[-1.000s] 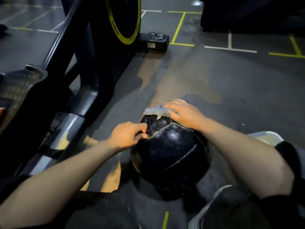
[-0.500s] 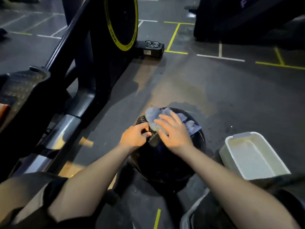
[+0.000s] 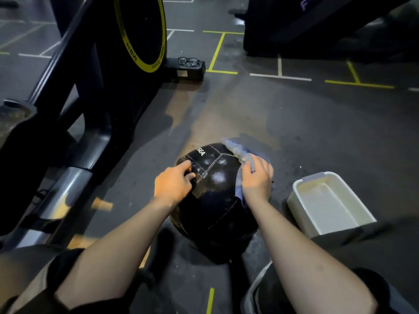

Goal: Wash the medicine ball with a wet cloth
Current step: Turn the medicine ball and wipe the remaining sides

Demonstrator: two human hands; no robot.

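A black stitched medicine ball [image 3: 215, 189] with white lettering rests on the dark gym floor in front of me. My left hand [image 3: 173, 184] sits on its upper left side, fingers curled against the seam and gripping the ball. On the ball's upper right side my right hand [image 3: 256, 180] presses a blue-grey wet cloth [image 3: 237, 150]. The cloth spreads out beyond the fingers toward the far side and hangs below the palm.
A white rectangular basin [image 3: 328, 200] stands on the floor just right of the ball. A black exercise machine [image 3: 90, 91] with a yellow-rimmed wheel [image 3: 140, 30] fills the left. Glasses [image 3: 188, 61] lie on its foot. Dark equipment [image 3: 317, 26] stands far right. A wet patch [image 3: 226, 114] marks the floor.
My right hand has slid the cloth from the ball's top over to its right side. The left hand has kept its hold on the upper left.
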